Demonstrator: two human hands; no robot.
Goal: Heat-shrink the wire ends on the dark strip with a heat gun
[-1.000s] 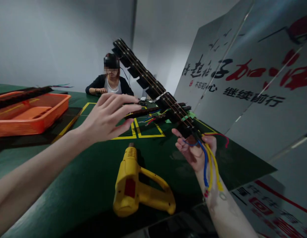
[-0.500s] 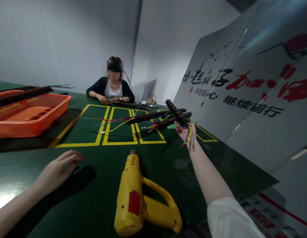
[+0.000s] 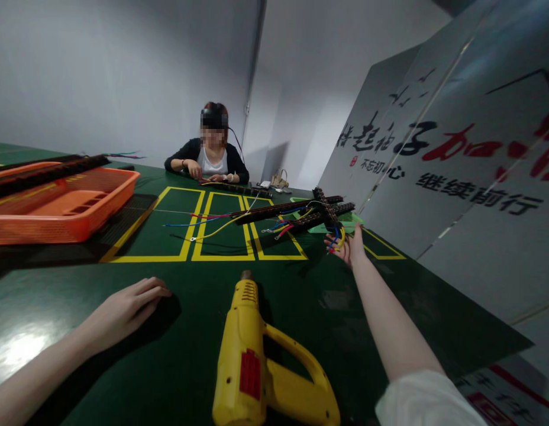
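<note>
My right hand (image 3: pixel 349 251) reaches to the back right, fingers loosely curled under the wired end of a black ribbed strip (image 3: pixel 324 206). Blue, yellow and red wires (image 3: pixel 341 238) hang from that end over my fingers. The strip lies crosswise over other black strips (image 3: pixel 278 208) with coloured wires and ring terminals, partly on a light green tray (image 3: pixel 352 221). Empty, my left hand (image 3: pixel 132 305) rests on the green table at the left, fingers stretched and slightly bent. Between my arms lies a yellow heat gun (image 3: pixel 241 355), nozzle pointing away, touched by neither hand.
An orange basket (image 3: pixel 97 207) at the left bears long black strips (image 3: pixel 48 176). Yellow tape lines (image 3: pixel 157 258) mark the green table. Across it a person (image 3: pixel 210 151) handles another wired strip (image 3: pixel 239 188). A lettered wall panel (image 3: pixel 434 160) stands along the right side.
My right hand has lowered the strip onto the other strips by the green tray. My left hand has settled on the table. The view has shifted slightly left.
</note>
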